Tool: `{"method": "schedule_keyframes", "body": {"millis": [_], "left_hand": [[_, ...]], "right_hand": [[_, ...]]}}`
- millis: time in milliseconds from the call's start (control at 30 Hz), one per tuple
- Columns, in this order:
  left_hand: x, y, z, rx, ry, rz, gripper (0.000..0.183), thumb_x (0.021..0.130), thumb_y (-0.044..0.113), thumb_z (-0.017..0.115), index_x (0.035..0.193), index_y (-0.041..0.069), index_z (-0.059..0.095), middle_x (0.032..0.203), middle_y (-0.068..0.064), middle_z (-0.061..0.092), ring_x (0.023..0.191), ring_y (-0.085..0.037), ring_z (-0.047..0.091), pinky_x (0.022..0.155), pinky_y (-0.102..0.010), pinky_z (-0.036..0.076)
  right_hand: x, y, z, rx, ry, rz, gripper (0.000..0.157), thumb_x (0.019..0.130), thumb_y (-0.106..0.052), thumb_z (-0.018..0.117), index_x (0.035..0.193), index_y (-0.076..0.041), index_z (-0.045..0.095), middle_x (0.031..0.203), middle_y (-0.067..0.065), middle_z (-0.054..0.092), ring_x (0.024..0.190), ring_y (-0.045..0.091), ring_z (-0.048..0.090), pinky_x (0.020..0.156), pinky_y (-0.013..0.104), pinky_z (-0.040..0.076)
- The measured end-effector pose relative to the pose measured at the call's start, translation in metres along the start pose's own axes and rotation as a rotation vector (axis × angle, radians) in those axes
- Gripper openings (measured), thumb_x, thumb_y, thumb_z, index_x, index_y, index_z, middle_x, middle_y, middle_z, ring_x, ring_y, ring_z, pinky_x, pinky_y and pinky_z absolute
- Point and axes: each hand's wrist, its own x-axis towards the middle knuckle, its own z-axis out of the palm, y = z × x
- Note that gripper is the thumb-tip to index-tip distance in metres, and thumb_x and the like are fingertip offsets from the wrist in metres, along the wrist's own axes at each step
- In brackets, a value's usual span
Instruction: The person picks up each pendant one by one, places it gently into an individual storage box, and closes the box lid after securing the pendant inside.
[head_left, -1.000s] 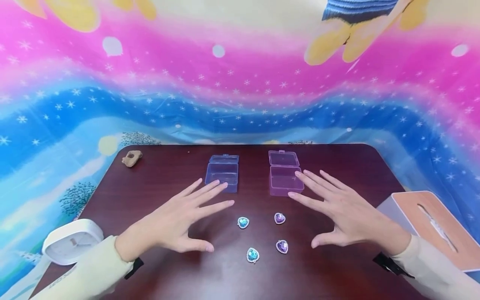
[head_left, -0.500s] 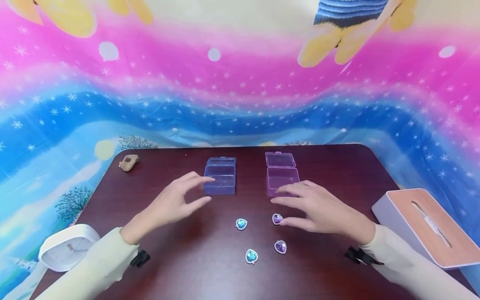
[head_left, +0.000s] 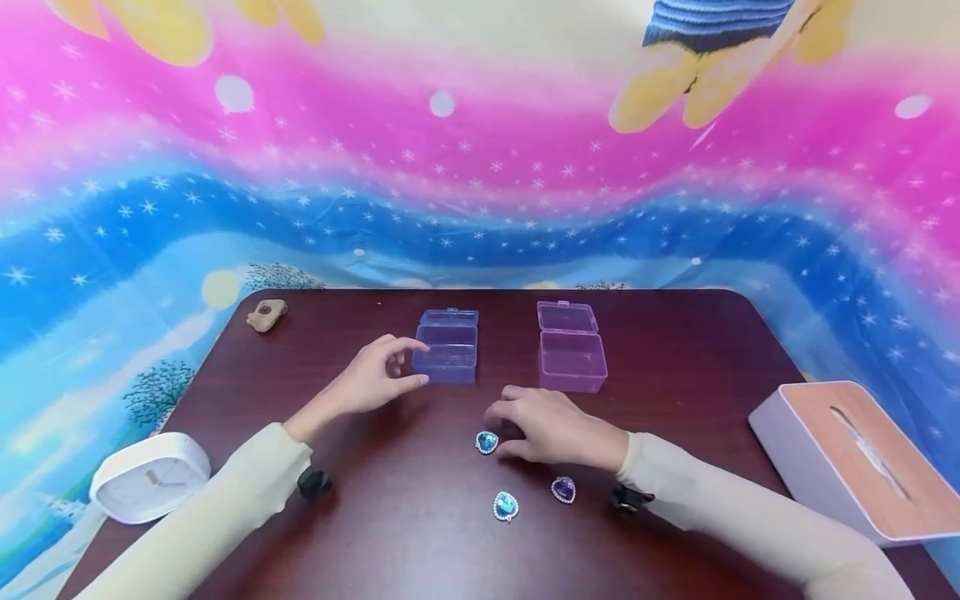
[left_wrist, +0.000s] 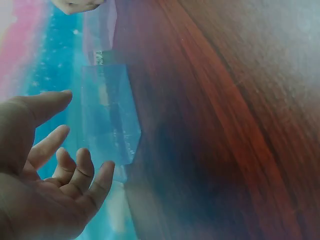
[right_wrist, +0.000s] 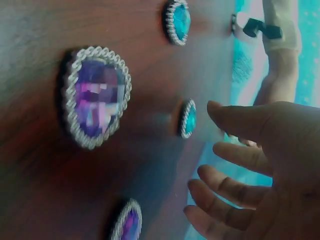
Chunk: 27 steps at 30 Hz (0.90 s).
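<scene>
Two teal heart-shaped gems with beaded silvery rims lie on the dark table, one farther off and one nearer. A near purple gem lies to their right. The far purple gem is hidden behind the right hand in the head view. My right hand reaches over with thumb and forefinger at the far teal gem; the right wrist view shows the fingers spread, holding nothing. My left hand, fingers loosely bent, is beside the lidded blue clear box. To its right stands a pink clear box; both lids are up.
A white clock stands at the left edge of the table. A tissue box with a wood-look top is at the right. A small tan object lies in the back left corner. A printed cloth hangs behind.
My right hand has swept left from beside the pink box to the far teal gem. My left hand has relaxed from spread fingers and stayed by the blue box. The gems lie where they were.
</scene>
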Motion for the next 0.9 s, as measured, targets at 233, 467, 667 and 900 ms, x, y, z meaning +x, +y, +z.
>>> {"method": "schedule_keyframes", "body": {"millis": [233,467,667,900], "left_hand": [[0.005,-0.009,0.001,0.008,-0.063,-0.032,0.04,0.09,0.019,0.08,0.126,0.008,0.069,0.09,-0.007,0.053,0.081,-0.018,0.056,0.08,-0.033,0.05],[0.007,-0.015,0.0,-0.035,-0.117,-0.077,0.03,0.094,0.02,0.075,0.122,0.01,0.071,0.086,-0.002,0.061,0.073,-0.016,0.056,0.069,-0.03,0.048],[0.007,-0.016,0.002,-0.06,-0.125,-0.065,0.018,0.097,0.019,0.072,0.113,0.011,0.075,0.082,-0.001,0.066,0.075,-0.016,0.06,0.076,-0.033,0.05],[0.008,-0.014,0.004,-0.049,-0.114,-0.047,0.012,0.097,0.018,0.072,0.105,0.011,0.077,0.081,0.001,0.067,0.077,-0.015,0.058,0.077,-0.031,0.049]], "right_hand": [[0.016,-0.005,0.005,0.051,-0.066,0.025,0.037,0.086,-0.035,0.084,0.119,-0.023,0.074,0.101,-0.002,0.068,0.081,0.009,0.057,0.065,0.025,0.047],[0.024,-0.007,0.011,0.021,-0.12,0.016,0.041,0.086,-0.034,0.084,0.124,-0.022,0.074,0.106,-0.001,0.069,0.09,0.012,0.064,0.072,0.027,0.053],[0.026,-0.012,0.012,0.01,-0.14,0.01,0.031,0.089,-0.028,0.082,0.118,-0.02,0.076,0.101,-0.001,0.07,0.087,0.011,0.063,0.07,0.026,0.052],[0.028,-0.015,0.011,-0.075,-0.117,-0.009,0.018,0.088,-0.025,0.08,0.104,-0.017,0.078,0.089,-0.001,0.073,0.077,0.012,0.063,0.064,0.028,0.052]]}}
